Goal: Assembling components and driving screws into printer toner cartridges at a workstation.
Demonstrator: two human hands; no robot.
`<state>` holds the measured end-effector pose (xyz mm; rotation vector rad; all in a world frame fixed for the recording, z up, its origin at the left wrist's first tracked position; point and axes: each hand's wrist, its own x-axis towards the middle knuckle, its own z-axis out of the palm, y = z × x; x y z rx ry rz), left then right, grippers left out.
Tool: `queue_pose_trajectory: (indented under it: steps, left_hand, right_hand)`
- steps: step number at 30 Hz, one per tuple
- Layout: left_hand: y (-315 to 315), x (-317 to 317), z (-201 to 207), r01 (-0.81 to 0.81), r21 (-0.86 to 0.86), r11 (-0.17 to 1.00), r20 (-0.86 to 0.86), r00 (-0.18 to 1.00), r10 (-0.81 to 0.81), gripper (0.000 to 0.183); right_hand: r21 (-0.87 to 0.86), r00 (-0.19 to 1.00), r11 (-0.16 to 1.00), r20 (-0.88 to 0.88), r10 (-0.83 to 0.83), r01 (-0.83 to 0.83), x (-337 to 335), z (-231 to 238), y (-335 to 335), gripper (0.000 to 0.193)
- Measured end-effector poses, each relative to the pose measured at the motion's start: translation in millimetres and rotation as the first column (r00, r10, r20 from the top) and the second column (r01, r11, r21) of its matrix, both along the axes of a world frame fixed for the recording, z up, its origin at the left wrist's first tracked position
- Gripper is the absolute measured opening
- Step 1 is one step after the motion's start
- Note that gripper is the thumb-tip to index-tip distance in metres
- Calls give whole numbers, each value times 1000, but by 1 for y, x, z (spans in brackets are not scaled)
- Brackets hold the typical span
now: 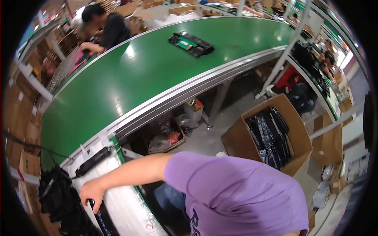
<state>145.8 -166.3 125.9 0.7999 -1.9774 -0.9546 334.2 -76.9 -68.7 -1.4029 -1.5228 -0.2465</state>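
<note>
Left hand (91, 192): reaching across to the white-wrapped bench edge, fingers curled around a slim black part (96, 214) beside a heap of black parts (59, 200), kept within arm's reach. Right hand: out of view, state unknown. Green conveyor belt (130, 74) carries a black cartridge (191, 44); open cardboard box (293, 129) of black parts sits floor-side.

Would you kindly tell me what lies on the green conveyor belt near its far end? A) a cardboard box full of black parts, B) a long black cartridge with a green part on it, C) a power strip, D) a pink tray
B: a long black cartridge with a green part lies alone on the green conveyor belt; the cardboard box stands on the floor.
</note>
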Motion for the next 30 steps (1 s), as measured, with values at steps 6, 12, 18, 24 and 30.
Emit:
queue_pose_trajectory:
  steps: [6,12,18,24,30]
  left_hand:
    - [-39,-4,0,283,-127,951,17,959,-283,20]
    - [-27,-14,2,333,-171,927,-11,940,-340,21]
    - [55,-58,25,20,-147,989,26,1000,-17,21]
    - [104,-123,56,-241,-205,949,211,936,283,21]
    - [116,-202,69,-374,-377,847,431,738,518,22]
  right_hand:
    - [-11,995,996,33,-92,93,-4,-2,5,46]
    - [26,930,999,-365,32,-25,9,-4,-1,36]
    - [-149,894,989,-445,-57,-10,11,14,-7,29]
    - [-197,859,975,-512,-15,-100,22,11,-13,26]
    - [-167,828,966,-557,71,-196,18,11,8,27]
